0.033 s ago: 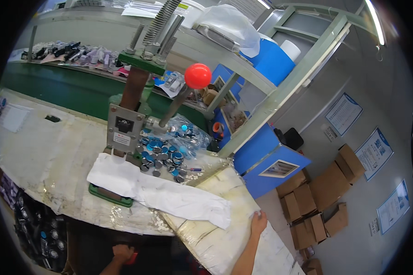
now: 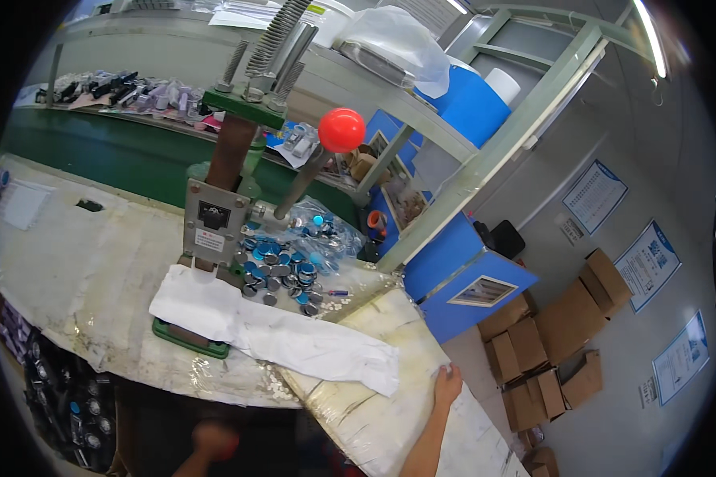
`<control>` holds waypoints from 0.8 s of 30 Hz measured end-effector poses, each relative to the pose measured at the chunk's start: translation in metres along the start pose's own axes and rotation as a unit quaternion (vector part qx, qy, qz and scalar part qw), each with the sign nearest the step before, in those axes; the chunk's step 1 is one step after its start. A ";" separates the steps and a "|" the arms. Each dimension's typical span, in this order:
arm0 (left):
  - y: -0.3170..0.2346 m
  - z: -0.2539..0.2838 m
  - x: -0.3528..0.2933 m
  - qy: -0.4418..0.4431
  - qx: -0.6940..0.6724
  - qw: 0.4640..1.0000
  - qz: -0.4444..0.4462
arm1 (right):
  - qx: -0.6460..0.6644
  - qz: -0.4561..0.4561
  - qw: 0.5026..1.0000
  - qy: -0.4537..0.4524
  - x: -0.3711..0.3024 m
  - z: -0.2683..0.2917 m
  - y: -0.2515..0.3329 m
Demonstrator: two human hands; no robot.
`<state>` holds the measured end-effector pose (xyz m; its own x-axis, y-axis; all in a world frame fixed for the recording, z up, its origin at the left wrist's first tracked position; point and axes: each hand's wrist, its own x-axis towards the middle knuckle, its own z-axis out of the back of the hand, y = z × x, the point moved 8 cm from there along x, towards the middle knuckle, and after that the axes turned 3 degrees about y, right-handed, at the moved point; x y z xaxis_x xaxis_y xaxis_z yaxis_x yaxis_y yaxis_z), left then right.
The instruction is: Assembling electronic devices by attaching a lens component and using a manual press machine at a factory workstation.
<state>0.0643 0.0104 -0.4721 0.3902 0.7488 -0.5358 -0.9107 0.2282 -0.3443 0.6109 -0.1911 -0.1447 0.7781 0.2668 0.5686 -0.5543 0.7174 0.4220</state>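
Observation:
My left hand [image 2: 213,439], low at the bottom and smeared by motion, looks closed around a small red thing [image 2: 230,445] whose kind I cannot make out. My right hand [image 2: 448,385] rests at the right edge of the worktable [image 2: 410,421] with its fingers laid down and nothing visible in them. A white cloth [image 2: 294,338] stretches from the green base [image 2: 191,340] of a hand press [image 2: 212,219] toward that hand, without touching it. The press has a lever with a red ball knob [image 2: 342,130]. Blue and silver round caps [image 2: 282,270] are heaped beside it.
Behind the press runs a green conveyor belt [image 2: 95,143], with a shelf of small parts [image 2: 135,94] beyond. Black parts [image 2: 64,397] fill a container at lower left. Blue cabinet panels [image 2: 469,278] and cardboard boxes [image 2: 561,326] stand to the right.
My left hand and the red thing have shifted up slightly and become blurred. The right hand, cloth and press stay where they were.

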 end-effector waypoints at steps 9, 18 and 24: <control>-0.001 0.012 -0.006 -0.005 -0.011 1.000 0.014 | -0.001 -0.007 1.000 0.018 -0.002 -0.010 -0.004; -0.003 0.000 -0.003 0.032 -0.001 0.999 0.020 | -0.006 0.003 1.000 -0.001 -0.005 -0.002 -0.004; -0.002 -0.001 0.007 -0.046 -0.017 0.998 -0.027 | -0.032 0.011 0.999 0.012 0.000 -0.004 0.005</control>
<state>0.0687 0.0150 -0.4758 0.4229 0.7901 -0.4437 -0.8831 0.2496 -0.3973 0.6096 -0.1843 -0.1453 0.7728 0.2980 0.5604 -0.5524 0.7505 0.3627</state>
